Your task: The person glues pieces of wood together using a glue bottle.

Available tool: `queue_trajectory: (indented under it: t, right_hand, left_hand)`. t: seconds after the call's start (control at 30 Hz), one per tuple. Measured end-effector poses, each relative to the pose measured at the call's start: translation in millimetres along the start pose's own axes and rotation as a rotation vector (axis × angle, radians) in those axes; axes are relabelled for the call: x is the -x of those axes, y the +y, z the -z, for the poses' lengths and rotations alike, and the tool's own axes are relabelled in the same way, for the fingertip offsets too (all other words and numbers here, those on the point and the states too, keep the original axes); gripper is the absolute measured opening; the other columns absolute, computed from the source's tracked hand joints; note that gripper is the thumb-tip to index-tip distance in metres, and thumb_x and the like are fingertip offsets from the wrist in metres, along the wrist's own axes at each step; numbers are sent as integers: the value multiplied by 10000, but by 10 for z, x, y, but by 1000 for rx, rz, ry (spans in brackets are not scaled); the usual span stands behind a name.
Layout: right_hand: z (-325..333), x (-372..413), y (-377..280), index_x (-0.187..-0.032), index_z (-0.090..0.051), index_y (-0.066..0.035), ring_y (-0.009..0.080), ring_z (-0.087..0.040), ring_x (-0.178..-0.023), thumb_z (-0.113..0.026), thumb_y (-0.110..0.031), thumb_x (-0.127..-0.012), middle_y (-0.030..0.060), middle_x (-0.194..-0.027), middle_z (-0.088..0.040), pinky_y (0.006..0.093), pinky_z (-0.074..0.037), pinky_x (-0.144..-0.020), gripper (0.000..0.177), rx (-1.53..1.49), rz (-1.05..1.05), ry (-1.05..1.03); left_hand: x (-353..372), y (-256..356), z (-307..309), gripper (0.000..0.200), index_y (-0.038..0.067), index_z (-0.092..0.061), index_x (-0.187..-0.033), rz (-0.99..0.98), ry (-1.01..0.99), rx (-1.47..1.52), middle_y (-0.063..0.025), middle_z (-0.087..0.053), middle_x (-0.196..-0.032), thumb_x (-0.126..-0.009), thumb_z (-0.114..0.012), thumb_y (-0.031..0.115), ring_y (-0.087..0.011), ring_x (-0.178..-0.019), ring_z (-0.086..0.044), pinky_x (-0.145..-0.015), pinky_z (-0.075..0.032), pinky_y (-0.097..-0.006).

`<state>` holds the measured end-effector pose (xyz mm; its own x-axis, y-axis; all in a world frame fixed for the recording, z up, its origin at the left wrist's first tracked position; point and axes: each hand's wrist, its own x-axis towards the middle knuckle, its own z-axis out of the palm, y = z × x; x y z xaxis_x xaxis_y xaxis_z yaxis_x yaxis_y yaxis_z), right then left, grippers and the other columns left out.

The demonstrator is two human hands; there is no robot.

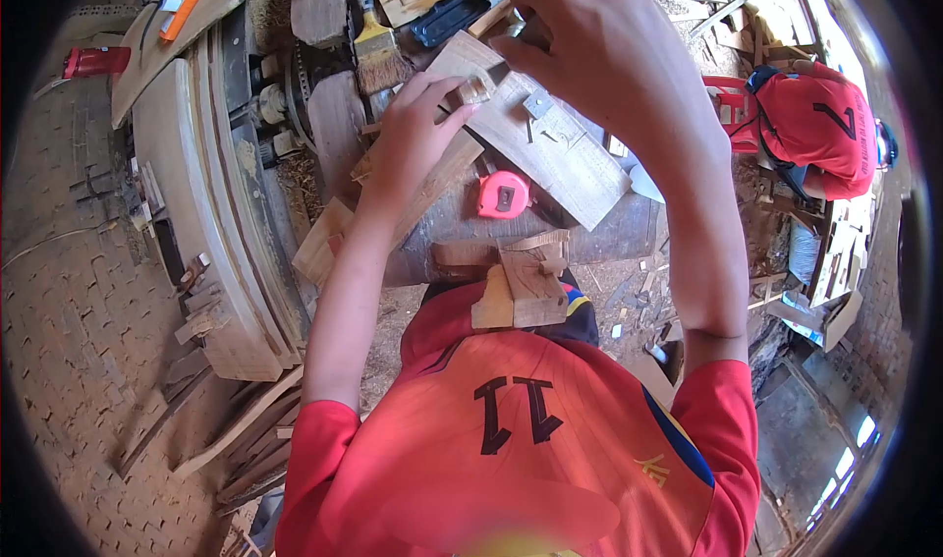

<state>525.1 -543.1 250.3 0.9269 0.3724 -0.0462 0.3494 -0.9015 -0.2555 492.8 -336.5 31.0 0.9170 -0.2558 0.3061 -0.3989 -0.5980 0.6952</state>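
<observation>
My left hand (pixel 417 125) pinches a small wooden block (pixel 475 89) against a flat pale board (pixel 565 149) on the bench. Above the board's far end, my right hand (pixel 599 51) is raised with its fingers curled. A dark shape shows between those fingers, and a strip of wood (pixel 490 19) runs up to them; I cannot make out what is held. On the board lie a small metal plate (pixel 537 103) and several loose screws or nails (pixel 550 133). A pink tape measure (pixel 504 194) sits beside the board, nearest me.
A paintbrush (pixel 377 46) and a black tray (pixel 450 17) lie at the back. Wooden pieces (pixel 530 287) rest close to my lap. Long planks (pixel 211 233) stand at the left. Another person (pixel 820 125) in a red shirt bends over at the right.
</observation>
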Motion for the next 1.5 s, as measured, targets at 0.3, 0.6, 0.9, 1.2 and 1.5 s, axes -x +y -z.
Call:
queue_trajectory:
  t: [0.3, 0.6, 0.9, 1.2, 1.5]
  right_hand:
    - [-227, -166, 0, -1054, -661, 17, 381, -728, -676, -700, -234, -996, 175, -763, -731, 487, -591, -688, 261, -53, 82, 15]
    - [-450, -195, -32, -874, -594, -48, 417, -688, -741, -767, -235, -929, 159, -699, -648, 534, -523, -700, 261, -48, 171, 260]
    - [-571, -222, -59, -909, -595, -61, 419, -684, -711, -754, -230, -933, 153, -680, -641, 529, -522, -684, 234, -86, 165, 290]
    - [-610, -127, -190, -984, -569, -54, 421, -715, -706, -754, -284, -929, 177, -716, -687, 534, -564, -675, 300, 23, 58, 271]
    - [-322, -159, 468, -1530, -509, -131, 397, -733, -1060, -538, -489, -1091, 249, -1161, -711, 505, -563, -926, 567, -369, 119, 58]
  left_hand:
    - [10, -6, -11, 330, 64, -749, -1194, 26, -7, 40, -126, -727, -1123, -898, -866, 154, -349, -1030, -720, -894, -579, -435]
    - [8, -14, -31, 331, 43, -751, -1152, 38, 27, 53, -132, -750, -1113, -877, -897, 159, -335, -1026, -741, -903, -590, -428]
    - [26, -42, -22, 338, 49, -745, -1164, 15, 33, 89, -130, -747, -1111, -875, -893, 143, -334, -1023, -739, -904, -590, -423]
    - [-286, 368, 183, 379, 26, -688, -1122, -83, 99, 132, -167, -754, -1123, -835, -908, 139, -396, -1040, -735, -856, -594, -445]
    - [-352, 273, 68, 279, 30, -781, -1149, 57, 35, 368, -130, -822, -1016, -931, -863, 184, -264, -918, -820, -771, -616, -377]
